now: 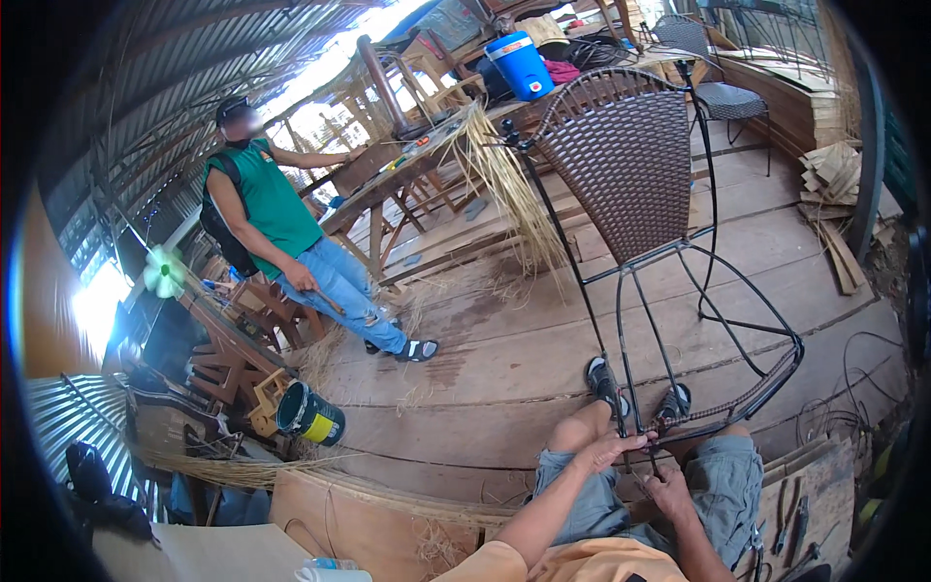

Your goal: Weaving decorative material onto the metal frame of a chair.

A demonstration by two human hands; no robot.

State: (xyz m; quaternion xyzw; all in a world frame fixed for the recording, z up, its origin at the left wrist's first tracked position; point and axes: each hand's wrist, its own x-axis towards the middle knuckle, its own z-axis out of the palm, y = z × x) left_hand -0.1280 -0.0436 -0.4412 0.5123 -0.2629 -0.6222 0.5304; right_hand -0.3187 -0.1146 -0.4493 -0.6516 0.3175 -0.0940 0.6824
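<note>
Before me a black metal chair frame [626,349] is tipped over, with its brown woven backrest [630,165] away from me. Brown strip is wound around part of the curved seat rail [742,400], close to my knees. My left hand [613,450] is closed around the frame at the near corner of that rail. Just below and right of it, my right hand [669,493] pinches a dark weaving strip [653,460] that runs up to the rail. Part of the strip is hidden by my fingers.
Pliers [798,519] and other hand tools lie on boards at my right. At the left stands a person [276,213] by a workbench [388,184] with hanging pale fibre [514,194]. A dark bucket [310,415] and a blue cooler [521,66] are further off. Loose cord [853,388] lies at right.
</note>
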